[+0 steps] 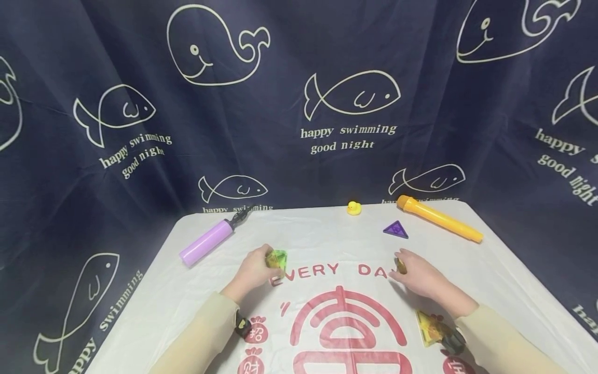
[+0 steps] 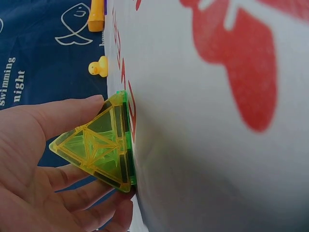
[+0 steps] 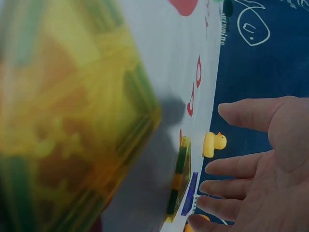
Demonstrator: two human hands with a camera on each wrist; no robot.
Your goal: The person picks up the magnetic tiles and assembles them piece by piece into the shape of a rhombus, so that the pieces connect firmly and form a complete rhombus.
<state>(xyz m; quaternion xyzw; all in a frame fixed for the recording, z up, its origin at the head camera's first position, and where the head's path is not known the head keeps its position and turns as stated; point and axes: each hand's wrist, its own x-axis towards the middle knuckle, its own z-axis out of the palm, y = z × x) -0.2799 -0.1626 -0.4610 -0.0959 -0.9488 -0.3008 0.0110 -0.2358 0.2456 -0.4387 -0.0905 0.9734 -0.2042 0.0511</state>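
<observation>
My left hand (image 1: 256,269) pinches a small pyramid of translucent yellow and green magnetic tiles (image 2: 91,145) between thumb and fingers. Its green side (image 1: 280,257) faces inward, low over the white tablecloth. On the right, my right hand (image 3: 260,164) has its fingers spread and fairly straight. A yellow magnetic tile (image 3: 179,181) stands tilted just past those fingertips; from the head only a dark bit of tile (image 1: 400,266) shows by the fingers. Another yellow tile (image 1: 429,328), beside my right wrist, looms blurred in the right wrist view.
A purple triangular tile (image 1: 396,229) lies beyond my right hand. Towards the table's back are a yellow rubber duck (image 1: 354,208) and an orange toy microphone (image 1: 441,219). A purple hand pump (image 1: 207,243) lies at left. A dark blue curtain (image 1: 289,41) hangs behind.
</observation>
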